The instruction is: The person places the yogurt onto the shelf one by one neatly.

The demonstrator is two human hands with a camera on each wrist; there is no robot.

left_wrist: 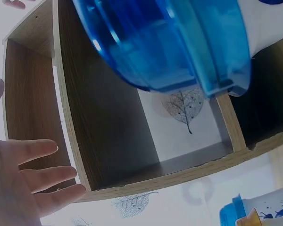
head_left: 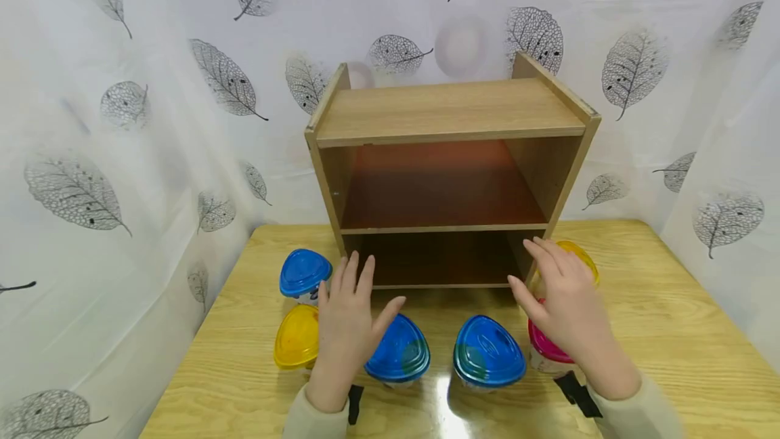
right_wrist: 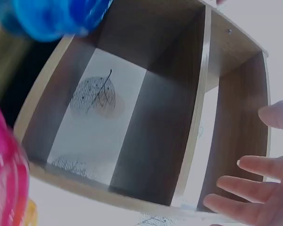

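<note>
My left hand (head_left: 346, 327) hovers with spread fingers over the left group of lidded tubs, between a yellow-lidded tub (head_left: 295, 339) and a blue-lidded tub (head_left: 402, 352). Behind these, another blue-lidded tub (head_left: 305, 272) stands near the shelf's left side. My right hand (head_left: 569, 307), also spread and holding nothing, is above a pink-lidded tub (head_left: 545, 345); it partly hides a second yellow-lidded tub (head_left: 581, 257). Between the hands sits one more blue-lidded tub (head_left: 489, 352). The left wrist view shows a blue lid (left_wrist: 170, 42) up close; the right wrist view shows a pink lid (right_wrist: 7, 174).
A small wooden shelf unit (head_left: 451, 112) with two compartments stands at the back of the wooden table (head_left: 658, 330). Its side panels rise above the top board. A white leaf-print curtain (head_left: 164, 154) hangs behind and along the sides.
</note>
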